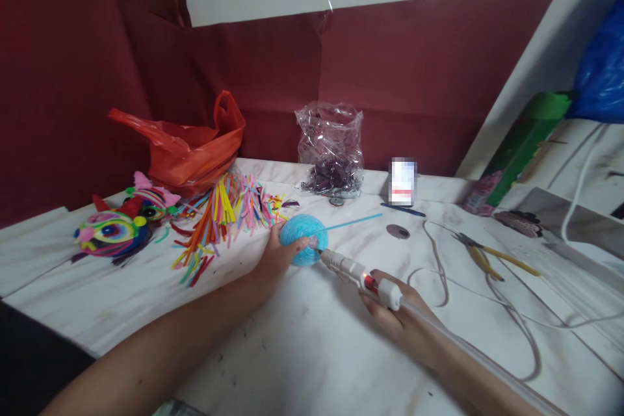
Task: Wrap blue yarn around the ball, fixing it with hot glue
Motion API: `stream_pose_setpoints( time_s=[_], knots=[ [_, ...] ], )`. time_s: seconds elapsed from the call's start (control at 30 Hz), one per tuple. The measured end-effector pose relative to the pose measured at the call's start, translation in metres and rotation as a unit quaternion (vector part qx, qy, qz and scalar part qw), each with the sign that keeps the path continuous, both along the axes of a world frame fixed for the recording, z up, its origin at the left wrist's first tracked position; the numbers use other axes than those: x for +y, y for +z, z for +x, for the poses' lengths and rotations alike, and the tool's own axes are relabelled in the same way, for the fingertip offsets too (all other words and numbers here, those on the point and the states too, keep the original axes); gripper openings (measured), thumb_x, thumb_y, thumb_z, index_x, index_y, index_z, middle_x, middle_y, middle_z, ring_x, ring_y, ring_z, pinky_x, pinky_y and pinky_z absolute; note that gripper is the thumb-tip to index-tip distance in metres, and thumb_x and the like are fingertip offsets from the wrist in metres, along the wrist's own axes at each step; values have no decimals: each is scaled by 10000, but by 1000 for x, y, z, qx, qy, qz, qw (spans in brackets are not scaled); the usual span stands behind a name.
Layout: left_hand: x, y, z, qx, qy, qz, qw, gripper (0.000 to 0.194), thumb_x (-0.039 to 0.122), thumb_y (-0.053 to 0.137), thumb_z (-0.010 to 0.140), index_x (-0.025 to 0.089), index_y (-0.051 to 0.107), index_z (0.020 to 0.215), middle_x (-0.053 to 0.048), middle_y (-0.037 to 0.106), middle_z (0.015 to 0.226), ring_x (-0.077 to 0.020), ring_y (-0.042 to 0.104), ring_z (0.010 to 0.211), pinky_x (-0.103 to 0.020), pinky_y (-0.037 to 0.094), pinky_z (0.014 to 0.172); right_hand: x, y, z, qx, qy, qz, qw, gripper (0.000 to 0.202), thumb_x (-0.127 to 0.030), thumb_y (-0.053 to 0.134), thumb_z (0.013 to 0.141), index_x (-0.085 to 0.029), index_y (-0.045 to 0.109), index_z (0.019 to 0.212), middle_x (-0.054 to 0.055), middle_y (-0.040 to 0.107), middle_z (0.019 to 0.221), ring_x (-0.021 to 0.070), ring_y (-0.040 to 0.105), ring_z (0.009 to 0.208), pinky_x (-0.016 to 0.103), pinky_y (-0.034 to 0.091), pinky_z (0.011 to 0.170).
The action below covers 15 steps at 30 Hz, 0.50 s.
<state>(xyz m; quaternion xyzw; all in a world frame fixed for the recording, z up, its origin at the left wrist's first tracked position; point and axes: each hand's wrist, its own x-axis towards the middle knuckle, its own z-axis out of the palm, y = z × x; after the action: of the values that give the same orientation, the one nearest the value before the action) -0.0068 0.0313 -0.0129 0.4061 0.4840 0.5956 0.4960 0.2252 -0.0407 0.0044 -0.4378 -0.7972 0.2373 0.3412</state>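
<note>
My left hand [287, 247] is closed around a light blue ball [301, 229] that looks wound with fuzzy pipe cleaner, its thumb lying across the front. From the ball a straight blue pipe cleaner [353, 223] sticks out to the right. My right hand [392, 305] grips a white hot glue gun [346, 266], whose small light glows orange. The gun's nozzle points at the ball, close to my left thumb; whether it touches cannot be made out. A clear glue stick [429, 318] trails from the gun's rear along my right forearm.
Colourful pipe-cleaner figures [112, 232] and bundled pipe cleaners [221, 208] lie left, before a red plastic bag [195, 149]. Behind stands a clear bag [331, 149] with dark contents. Right are yellow-handled pliers [482, 253], a looping white cord [443, 273] and a grey disc [398, 231].
</note>
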Motion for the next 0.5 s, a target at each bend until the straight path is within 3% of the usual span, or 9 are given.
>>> stream_pose_setpoints(
  time_s=[0.5],
  knots=[
    [-2, 3, 0, 8, -2, -5, 1000, 697, 326, 789, 593, 235, 451, 1196, -80, 604, 1139, -261, 593, 994, -384, 477, 833, 0, 2, 0, -1, 1, -6, 1000, 146, -322, 478, 804, -216, 467, 703, -19, 505, 613, 129, 474, 542, 234, 388, 495]
  ],
)
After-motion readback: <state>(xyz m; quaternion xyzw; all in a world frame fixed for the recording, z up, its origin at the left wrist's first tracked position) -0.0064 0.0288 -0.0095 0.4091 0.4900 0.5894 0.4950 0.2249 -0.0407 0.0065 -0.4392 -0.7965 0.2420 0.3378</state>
